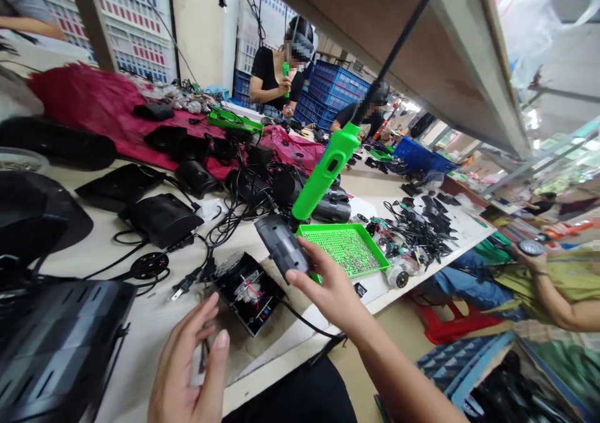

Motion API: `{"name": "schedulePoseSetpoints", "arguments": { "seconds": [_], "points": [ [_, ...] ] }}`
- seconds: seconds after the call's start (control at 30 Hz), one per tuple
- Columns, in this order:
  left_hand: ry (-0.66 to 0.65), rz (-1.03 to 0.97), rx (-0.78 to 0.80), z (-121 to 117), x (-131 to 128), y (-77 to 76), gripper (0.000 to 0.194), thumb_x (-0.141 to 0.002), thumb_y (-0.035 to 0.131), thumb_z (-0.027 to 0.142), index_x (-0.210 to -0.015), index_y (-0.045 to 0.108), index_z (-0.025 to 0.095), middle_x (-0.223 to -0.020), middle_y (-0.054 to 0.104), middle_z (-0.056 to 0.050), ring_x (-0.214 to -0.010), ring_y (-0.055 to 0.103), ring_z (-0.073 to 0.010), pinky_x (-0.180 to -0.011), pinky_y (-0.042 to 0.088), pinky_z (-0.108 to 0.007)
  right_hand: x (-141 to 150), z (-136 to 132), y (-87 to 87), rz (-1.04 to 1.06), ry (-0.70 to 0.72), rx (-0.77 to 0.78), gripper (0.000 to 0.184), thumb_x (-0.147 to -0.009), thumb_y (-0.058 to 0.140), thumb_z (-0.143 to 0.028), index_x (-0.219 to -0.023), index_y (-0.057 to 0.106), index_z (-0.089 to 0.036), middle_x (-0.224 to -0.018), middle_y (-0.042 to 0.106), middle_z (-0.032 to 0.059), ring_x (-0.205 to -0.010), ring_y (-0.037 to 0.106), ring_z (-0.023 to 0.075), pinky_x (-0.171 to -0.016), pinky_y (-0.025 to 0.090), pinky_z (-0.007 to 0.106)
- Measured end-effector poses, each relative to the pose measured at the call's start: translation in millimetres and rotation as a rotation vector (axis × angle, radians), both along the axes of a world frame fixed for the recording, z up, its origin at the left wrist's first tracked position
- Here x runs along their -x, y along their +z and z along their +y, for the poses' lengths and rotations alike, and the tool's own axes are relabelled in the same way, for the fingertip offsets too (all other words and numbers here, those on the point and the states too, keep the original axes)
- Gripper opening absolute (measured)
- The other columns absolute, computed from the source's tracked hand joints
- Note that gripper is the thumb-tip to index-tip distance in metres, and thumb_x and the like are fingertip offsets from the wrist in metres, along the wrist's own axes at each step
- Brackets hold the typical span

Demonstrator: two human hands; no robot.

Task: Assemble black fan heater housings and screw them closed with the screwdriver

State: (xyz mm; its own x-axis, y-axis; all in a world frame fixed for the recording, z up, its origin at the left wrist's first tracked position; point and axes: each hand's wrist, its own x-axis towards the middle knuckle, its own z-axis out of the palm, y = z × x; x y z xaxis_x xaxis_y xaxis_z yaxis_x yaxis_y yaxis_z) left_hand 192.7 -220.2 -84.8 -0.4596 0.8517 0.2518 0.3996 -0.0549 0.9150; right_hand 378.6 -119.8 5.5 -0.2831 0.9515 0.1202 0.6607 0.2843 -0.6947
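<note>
My right hand (328,285) is closed on a dark grey plastic housing part (281,243), held above the workbench beside a green tray of small screws (347,248). A bright green electric screwdriver (325,170) hangs on a cable just above the part. My left hand (187,360) hovers open, fingers apart, holding nothing, just left of an open black device base with exposed wiring (248,292) lying on the bench.
Black housings (159,217), power cords (187,279) and speaker parts litter the bench (140,310). A red cloth (94,104) covers the far side. Other seated people work at the back and right; one holds a green tool. A shelf (422,48) hangs overhead.
</note>
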Motion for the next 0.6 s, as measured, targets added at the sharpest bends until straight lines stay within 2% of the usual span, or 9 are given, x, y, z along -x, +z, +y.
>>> {"name": "schedulePoseSetpoints", "arguments": {
  "seconds": [0.1, 0.17, 0.3, 0.6],
  "points": [
    [0.026, -0.127, 0.057, 0, -2, 3.0, 0.045, -0.089, 0.055, 0.044, -0.134, 0.052, 0.036, -0.135, 0.06, -0.001, -0.111, 0.063, -0.0224, -0.09, 0.054, -0.036, 2, -34, 10.4, -0.056, 0.026, -0.302, 0.066, -0.089, 0.063, -0.053, -0.142, 0.041, -0.022, -0.136, 0.056, 0.0151, -0.123, 0.056, 0.0305, -0.101, 0.049, 0.049],
    [0.04, -0.215, 0.052, 0, -4, 5.6, 0.049, -0.089, 0.056, 0.046, -0.136, 0.05, 0.036, -0.136, 0.06, -0.003, -0.118, 0.06, -0.0253, -0.096, 0.052, -0.04, 7, -51, 14.5, -0.134, 0.095, -0.41, 0.066, -0.091, 0.061, -0.052, -0.145, 0.036, -0.023, -0.134, 0.056, 0.0154, -0.123, 0.056, 0.0302, -0.099, 0.051, 0.048],
    [0.058, -0.28, 0.012, 1, -5, 7.3, 0.054, -0.088, 0.056, 0.046, -0.14, 0.046, 0.034, -0.135, 0.059, -0.006, -0.119, 0.059, -0.0266, -0.094, 0.054, -0.042, 23, -59, 9.0, -0.263, 0.162, -0.44, 0.064, -0.093, 0.058, -0.049, -0.145, 0.034, -0.02, -0.131, 0.056, 0.0165, -0.12, 0.056, 0.0313, -0.096, 0.054, 0.047],
    [0.061, -0.212, -0.097, 1, -8, 7.8, 0.05, -0.091, 0.055, 0.037, -0.14, 0.045, 0.038, -0.132, 0.06, -0.005, -0.109, 0.063, -0.0189, -0.087, 0.057, -0.033, 35, -46, -8.8, -0.358, 0.169, -0.432, 0.061, -0.09, 0.064, -0.041, -0.139, 0.039, -0.015, -0.126, 0.058, 0.0196, -0.115, 0.058, 0.0341, -0.093, 0.055, 0.052]
  ]
}}
